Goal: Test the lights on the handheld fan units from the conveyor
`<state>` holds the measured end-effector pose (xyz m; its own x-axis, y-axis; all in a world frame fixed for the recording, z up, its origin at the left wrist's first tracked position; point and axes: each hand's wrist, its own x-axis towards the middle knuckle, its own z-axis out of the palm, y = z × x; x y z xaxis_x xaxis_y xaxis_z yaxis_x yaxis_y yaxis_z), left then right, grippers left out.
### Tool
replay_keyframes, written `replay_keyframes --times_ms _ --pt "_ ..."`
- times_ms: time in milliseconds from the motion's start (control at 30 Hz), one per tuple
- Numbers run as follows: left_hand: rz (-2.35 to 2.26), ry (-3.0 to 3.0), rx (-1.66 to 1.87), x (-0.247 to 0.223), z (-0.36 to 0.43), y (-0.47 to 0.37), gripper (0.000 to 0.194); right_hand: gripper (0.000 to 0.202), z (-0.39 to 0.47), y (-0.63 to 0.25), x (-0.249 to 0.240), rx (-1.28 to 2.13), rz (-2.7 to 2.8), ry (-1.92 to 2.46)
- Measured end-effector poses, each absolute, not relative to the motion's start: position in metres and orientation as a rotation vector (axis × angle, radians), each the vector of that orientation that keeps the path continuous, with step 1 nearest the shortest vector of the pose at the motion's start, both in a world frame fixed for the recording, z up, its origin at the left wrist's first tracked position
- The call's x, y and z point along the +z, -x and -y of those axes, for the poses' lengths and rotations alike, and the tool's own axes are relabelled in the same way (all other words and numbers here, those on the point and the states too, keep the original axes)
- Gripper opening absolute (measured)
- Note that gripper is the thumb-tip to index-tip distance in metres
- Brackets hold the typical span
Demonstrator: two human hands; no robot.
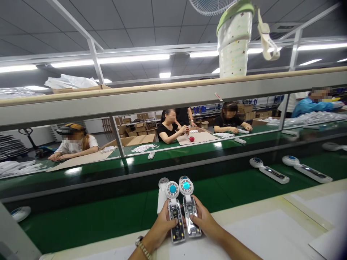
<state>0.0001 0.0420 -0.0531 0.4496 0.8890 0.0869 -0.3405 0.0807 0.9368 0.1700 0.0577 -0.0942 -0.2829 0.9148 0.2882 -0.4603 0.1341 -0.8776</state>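
Note:
My left hand (163, 225) is closed around a handheld fan (176, 220), its thumb lying on the clear casing that shows the circuit board. A second handheld fan (191, 216) is gripped in my right hand (204, 220), thumb also on the casing. Both fans stand side by side with their round white heads up and blue centres facing me. Just behind them on the green belt are another white fan (162, 196), partly hidden by my left hand, and one more fan head (184, 178), mostly covered.
The green conveyor belt (108, 216) runs across, carrying further fans (271, 171) on the right and a white part (21, 213) at far left. A shelf beam (135, 97) spans overhead, holding a cup (233, 47). Several people sit across the line. White sheets (265, 234) cover the near bench.

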Motion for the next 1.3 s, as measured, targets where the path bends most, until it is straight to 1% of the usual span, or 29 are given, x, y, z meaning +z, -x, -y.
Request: replay_keyframes --times_ms 167,267,333,400,433,467,567,633,700,733,767,833,900,967,1000,1033,1100,1133,1200,1267,1300 --pt "-0.6 -1.138 0.994 -0.048 -0.038 -0.002 0.062 0.074 -0.052 -0.172 -0.084 1.535 1.16 0.496" --pt "-0.589 -1.095 1.024 -0.049 -0.039 -0.001 0.061 0.075 -0.048 -0.177 -0.073 1.649 1.081 0.465" --pt "-0.632 -0.994 1.051 -0.048 -0.043 0.001 0.049 0.071 -0.048 -0.18 -0.067 1.743 1.003 0.463" --pt "-0.728 -0.857 1.086 -0.045 -0.049 0.007 0.035 0.054 -0.052 -0.184 -0.063 1.833 0.882 0.532" --pt "-0.776 -0.797 1.118 -0.043 -0.054 0.013 0.036 0.045 -0.055 -0.187 -0.062 1.867 0.81 0.58" --pt "-0.816 -0.748 1.167 -0.04 -0.059 0.02 0.041 0.042 -0.059 -0.19 -0.062 1.894 0.739 0.619" --pt "-0.909 -0.633 1.413 -0.03 -0.075 0.053 0.048 0.054 -0.073 -0.205 -0.063 1.942 0.59 0.628" --pt "-1.124 -0.568 1.608 -0.026 -0.083 0.083 0.052 0.056 -0.084 -0.218 -0.064 1.92 0.557 0.616" --pt "-1.563 -0.584 1.729 -0.026 -0.087 0.116 0.056 0.056 -0.095 -0.233 -0.066 1.808 0.594 0.693" --pt "-1.693 -0.578 1.747 -0.027 -0.087 0.131 0.057 0.057 -0.101 -0.241 -0.067 1.699 0.643 0.779" --pt "-1.818 -0.567 1.757 -0.028 -0.087 0.144 0.055 0.058 -0.107 -0.248 -0.069 1.539 0.712 0.911" --pt "-2.013 -0.535 1.752 -0.031 -0.084 0.161 0.052 0.058 -0.119 -0.262 -0.073 1.113 0.849 1.229" --pt "-2.215 -0.556 1.743 -0.033 -0.081 0.165 0.063 0.056 -0.128 -0.271 -0.076 0.748 0.907 1.455" --pt "-2.353 -0.665 1.764 -0.036 -0.08 0.158 0.073 0.061 -0.132 -0.272 -0.078 0.548 0.907 1.536" --pt "-2.401 -0.785 1.742 -0.037 -0.08 0.152 0.073 0.064 -0.132 -0.269 -0.079 0.456 0.934 1.527" --pt "-2.434 -0.95 1.672 -0.039 -0.081 0.145 0.068 0.064 -0.13 -0.262 -0.08 0.336 0.998 1.498" --pt "-2.424 -1.302 1.411 -0.044 -0.083 0.133 0.051 0.056 -0.122 -0.238 -0.082 0.128 1.217 1.388" --pt "-2.389 -1.44 1.259 -0.047 -0.084 0.128 0.044 0.051 -0.116 -0.222 -0.083 0.095 1.343 1.328" --pt "-2.301 -1.594 1.053 -0.052 -0.085 0.123 0.036 0.042 -0.101 -0.181 -0.084 0.29 1.58 1.323" --pt "-2.238 -1.64 1.002 -0.056 -0.085 0.121 0.033 0.044 -0.087 -0.136 -0.082 0.482 1.788 1.363" --pt "-2.217 -1.667 0.985 -0.057 -0.085 0.12 0.033 0.048 -0.081 -0.114 -0.081 0.509 1.844 1.395"
